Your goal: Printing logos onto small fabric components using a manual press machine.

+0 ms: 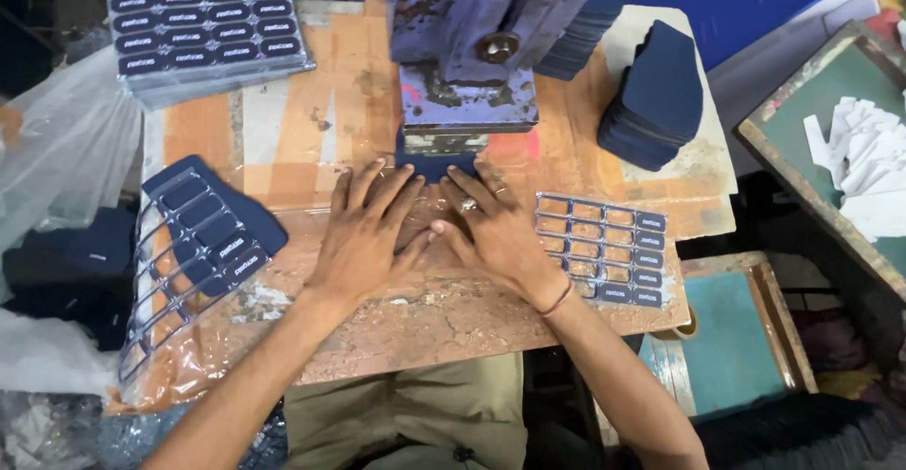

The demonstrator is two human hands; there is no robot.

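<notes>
Under the press [467, 102], hands [429, 229] flatten navy piece [432, 166]; axis unclear.

Two hands, left [363, 234] and right [500, 234]; one press [467, 55]; two stacks of navy fabric pieces [656, 97] (one partly hidden); three label sheets [203, 26].
</notes>
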